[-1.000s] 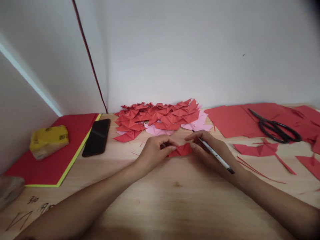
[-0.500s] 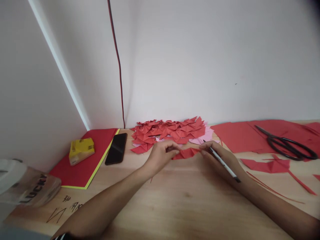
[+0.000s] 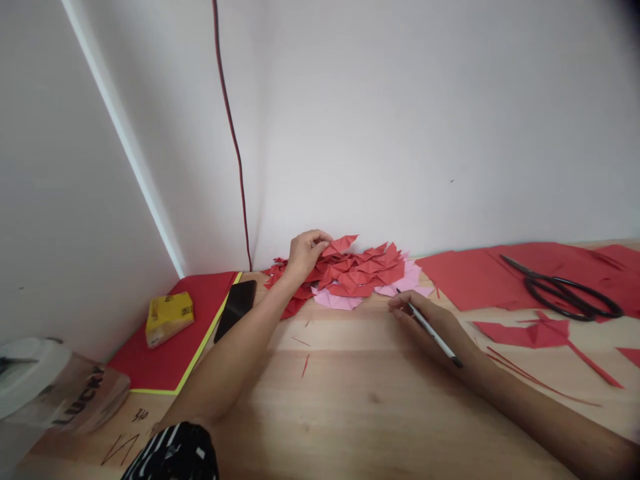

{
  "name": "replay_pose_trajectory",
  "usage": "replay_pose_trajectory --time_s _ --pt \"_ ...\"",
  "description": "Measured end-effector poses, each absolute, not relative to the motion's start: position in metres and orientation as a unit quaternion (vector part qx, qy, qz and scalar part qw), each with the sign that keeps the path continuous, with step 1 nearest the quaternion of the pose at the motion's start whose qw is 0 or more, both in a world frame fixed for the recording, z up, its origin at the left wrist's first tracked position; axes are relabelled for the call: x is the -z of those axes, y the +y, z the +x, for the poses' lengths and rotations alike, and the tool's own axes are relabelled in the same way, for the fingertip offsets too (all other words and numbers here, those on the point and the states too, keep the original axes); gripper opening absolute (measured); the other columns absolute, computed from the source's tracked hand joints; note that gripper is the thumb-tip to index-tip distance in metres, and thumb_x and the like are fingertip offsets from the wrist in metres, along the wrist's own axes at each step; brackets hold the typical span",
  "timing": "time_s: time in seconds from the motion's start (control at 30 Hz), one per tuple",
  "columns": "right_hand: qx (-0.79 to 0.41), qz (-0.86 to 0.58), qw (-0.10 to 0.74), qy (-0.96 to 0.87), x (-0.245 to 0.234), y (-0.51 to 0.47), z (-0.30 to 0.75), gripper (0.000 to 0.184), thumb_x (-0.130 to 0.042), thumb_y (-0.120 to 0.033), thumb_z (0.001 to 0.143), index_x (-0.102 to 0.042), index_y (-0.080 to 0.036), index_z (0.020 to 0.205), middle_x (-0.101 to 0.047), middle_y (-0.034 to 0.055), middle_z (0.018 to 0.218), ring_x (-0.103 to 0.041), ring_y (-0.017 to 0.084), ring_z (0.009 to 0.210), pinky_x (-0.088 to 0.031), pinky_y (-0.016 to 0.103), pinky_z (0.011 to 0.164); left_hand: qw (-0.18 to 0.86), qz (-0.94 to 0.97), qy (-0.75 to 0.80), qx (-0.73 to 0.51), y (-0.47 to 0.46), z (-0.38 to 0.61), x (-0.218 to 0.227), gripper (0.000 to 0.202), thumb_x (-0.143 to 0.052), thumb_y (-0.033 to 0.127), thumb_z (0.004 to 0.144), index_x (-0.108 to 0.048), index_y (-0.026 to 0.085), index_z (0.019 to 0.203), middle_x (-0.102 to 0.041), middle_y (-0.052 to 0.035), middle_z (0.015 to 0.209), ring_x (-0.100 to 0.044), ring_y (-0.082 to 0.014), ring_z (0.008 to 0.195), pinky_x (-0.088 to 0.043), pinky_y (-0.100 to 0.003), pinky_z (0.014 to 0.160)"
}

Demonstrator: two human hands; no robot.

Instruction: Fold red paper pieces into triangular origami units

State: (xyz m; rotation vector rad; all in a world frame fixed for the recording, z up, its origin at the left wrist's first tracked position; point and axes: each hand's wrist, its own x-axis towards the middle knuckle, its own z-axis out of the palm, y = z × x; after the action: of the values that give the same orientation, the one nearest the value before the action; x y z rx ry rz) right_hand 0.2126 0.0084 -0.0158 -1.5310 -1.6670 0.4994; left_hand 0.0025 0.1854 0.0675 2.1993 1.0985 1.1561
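Observation:
My left hand (image 3: 306, 255) pinches a folded red paper piece (image 3: 341, 245) over the back of the heap. Beneath it lies a pile of folded red papers (image 3: 357, 273), with pink folded papers (image 3: 337, 300) showing at its front and right. A slim white pen (image 3: 433, 332) with a dark end rests in my right hand (image 3: 433, 319), slanting back across the palm. That hand hovers over the wooden table just in front of the pile's right side.
Black-handled scissors (image 3: 560, 290) lie on flat red paper sheets (image 3: 463, 280) at right, near red scraps (image 3: 525, 333). At left are a dark phone (image 3: 234, 308), a yellow packet (image 3: 170, 317) on a red sheet (image 3: 160, 370), and a clear bottle (image 3: 87, 400) lettered LUCKY.
My left hand has carried the red folded paper from the front of the pile up and back over it. My right hand has let go of that paper and keeps the pen.

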Motion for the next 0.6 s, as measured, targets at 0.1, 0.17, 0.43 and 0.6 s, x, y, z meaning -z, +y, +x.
replay_pose_trajectory --time_s 0.1,0.17,0.43,0.6 --pt "-0.196 -0.588 0.399 -0.676 0.016 0.01 0.214 0.018 -0.042 -0.037 0.093 -0.053 -0.023 0.095 -0.06 0.0019 0.082 -0.057 0.017 0.071 -0.045 0.029 0.064 0.197 0.795 0.397 -0.414 0.198 0.011 -0.058 0.016 -0.058 0.012 0.078 -0.072 0.015 0.083 -0.07 -0.0022 0.079 -0.059 -0.0137 0.073 -0.045 -0.025 0.072" --pt "-0.199 -0.585 0.401 -0.676 0.016 0.01 0.214 0.018 -0.042 -0.036 0.093 -0.053 -0.023 0.093 -0.06 0.0019 0.081 -0.057 0.017 0.07 -0.045 0.029 0.065 0.192 0.8 0.397 -0.407 0.204 0.014 -0.052 0.015 -0.059 0.01 0.077 -0.072 0.015 0.081 -0.071 -0.0023 0.078 -0.06 -0.0138 0.073 -0.045 -0.025 0.072" --pt "-0.2 -0.583 0.435 -0.657 -0.003 0.004 0.211 0.024 -0.041 -0.041 0.095 -0.056 -0.022 0.095 -0.062 0.0021 0.079 -0.058 0.017 0.073 -0.045 0.03 0.069 0.134 0.778 0.406 -0.46 0.176 0.011 -0.054 0.02 -0.054 0.01 0.082 -0.072 0.015 0.089 -0.07 -0.0077 0.099 -0.06 -0.0186 0.094 -0.044 -0.031 0.087" --pt "-0.163 -0.567 0.502 -0.633 -0.05 -0.007 0.242 0.03 -0.037 -0.041 0.097 -0.058 -0.023 0.11 -0.069 0.0057 0.094 -0.063 0.018 0.083 -0.047 0.031 0.075 0.126 0.823 0.336 -0.441 0.115 -0.002 -0.051 0.018 -0.054 0.016 0.087 -0.071 0.019 0.091 -0.07 -0.0038 0.097 -0.059 -0.018 0.097 -0.044 -0.032 0.089"
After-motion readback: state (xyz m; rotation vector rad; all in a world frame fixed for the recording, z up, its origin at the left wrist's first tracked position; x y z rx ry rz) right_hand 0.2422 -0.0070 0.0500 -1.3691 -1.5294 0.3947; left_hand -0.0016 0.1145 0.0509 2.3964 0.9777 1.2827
